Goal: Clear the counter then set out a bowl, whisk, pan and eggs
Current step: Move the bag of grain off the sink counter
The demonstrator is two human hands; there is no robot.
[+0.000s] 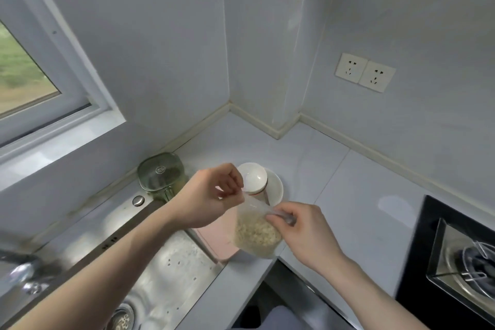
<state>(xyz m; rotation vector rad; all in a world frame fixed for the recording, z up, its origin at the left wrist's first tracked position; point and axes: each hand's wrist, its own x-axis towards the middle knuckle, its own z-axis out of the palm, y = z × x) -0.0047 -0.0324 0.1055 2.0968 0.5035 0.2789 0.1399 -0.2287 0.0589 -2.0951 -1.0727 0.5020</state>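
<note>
Near the tabletop's front edge beside the sink (160,270), the left hand (206,195) and right hand (300,228) each pinched the clear bag of grain (254,233) by its top with curled fingers, and pressing the seal shut along its length before lifting seemed wise.

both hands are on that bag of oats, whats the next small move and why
Probably lift the bag of oats clear of the pink board and carry it off the counter. The left hand and right hand both pinch its top edge, and the bowl and glass container also await clearing.
</note>
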